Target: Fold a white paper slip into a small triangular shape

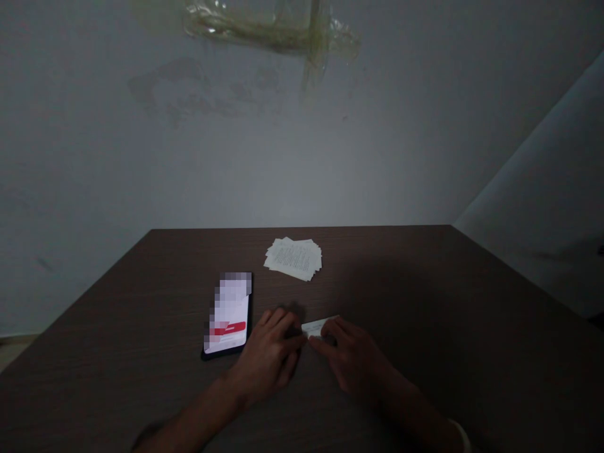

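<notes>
"One slip of paper sits at the middle of it all, just above the worktop or on it; I can't tell which."

"Who has hold of it?"

"The right hand, with thumb and fingers closed on the slip's right part. The left hand has curled fingers right at the other end. They meet the paper there, but whether that grip is pinched tight, I can't tell."

"So the slip lies between the two grips?"

"Yes, a pale strip, its right end tilted a little farther away. Faint marks show on it, too small to read."

"What's nearest to the left grip?"

"A phone, to its left, lying face up and apart from the fingers. The screen is lit, partly blurred out, with a red bar toward its near end."

"And beyond the grips?"

"A pile of printed papers, farther off and slightly left of the slip, edges fanned unevenly. The top sheet carries lines of small print."

"Past that?"

"The worktop's far edge, then a grey wall. High on it, well above both grips, runs shiny, yellowish tape. Back near me, a pale band circles the right wrist."
</notes>
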Available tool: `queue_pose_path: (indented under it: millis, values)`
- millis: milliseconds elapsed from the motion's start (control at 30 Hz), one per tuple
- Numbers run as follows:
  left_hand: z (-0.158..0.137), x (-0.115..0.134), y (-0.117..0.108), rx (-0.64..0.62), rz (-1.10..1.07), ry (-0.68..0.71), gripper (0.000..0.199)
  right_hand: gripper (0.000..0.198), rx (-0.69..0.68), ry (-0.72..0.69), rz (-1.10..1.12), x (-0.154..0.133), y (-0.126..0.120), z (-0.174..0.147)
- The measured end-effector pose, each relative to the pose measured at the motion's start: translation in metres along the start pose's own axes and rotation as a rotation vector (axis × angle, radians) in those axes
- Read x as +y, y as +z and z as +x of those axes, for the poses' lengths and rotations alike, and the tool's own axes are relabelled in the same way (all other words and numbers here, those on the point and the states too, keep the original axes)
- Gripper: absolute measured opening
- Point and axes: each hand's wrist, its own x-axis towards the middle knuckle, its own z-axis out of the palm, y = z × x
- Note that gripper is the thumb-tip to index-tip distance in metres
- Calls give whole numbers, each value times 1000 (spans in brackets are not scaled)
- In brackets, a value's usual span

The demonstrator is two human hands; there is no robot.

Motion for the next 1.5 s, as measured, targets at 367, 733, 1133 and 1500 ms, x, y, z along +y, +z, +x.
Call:
queue_pose_path:
  millis: [367,733,1133,1500]
  values:
    - [0,0,2,20,-1,-26,28,41,17,-17,-4,1,1,-2]
    - [1,-1,4,29,-4,-31,27,44,-25,1,22,1,-1,-1]
    - [2,1,1,22,4,-49,25,48,-34,27,58,0,-3,0]
    - [0,-1,6,29,6,-38,23,40,22,19,62,1,0,-2]
